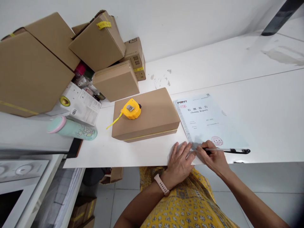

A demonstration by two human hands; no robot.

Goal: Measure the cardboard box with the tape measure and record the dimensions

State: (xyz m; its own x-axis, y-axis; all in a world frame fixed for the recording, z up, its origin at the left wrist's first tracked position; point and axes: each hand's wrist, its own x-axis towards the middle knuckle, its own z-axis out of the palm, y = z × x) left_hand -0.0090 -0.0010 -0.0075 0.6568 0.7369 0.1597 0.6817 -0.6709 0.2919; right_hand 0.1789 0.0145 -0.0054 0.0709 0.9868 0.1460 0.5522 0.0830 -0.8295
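Observation:
A pen (229,150) with a clear barrel and dark parts lies in my right hand (213,158), which is closed around it. Its writing end points left, at the lower left corner of a pale printed report (204,117) headed "Testing Report". My left hand (181,158) rests palm down on the white table, fingers spread, with the fingertips by that same corner. Left of the report stands a closed cardboard box (152,114). On its top sits a yellow tape measure (131,109) with a short length of tape out.
Several cardboard boxes (97,44) crowd the back left of the white table (273,110). A mint green bottle (73,128) lies in front of a white carton (82,103). A dark post (280,19) rises at the back right. The table's front edge runs beneath my wrists.

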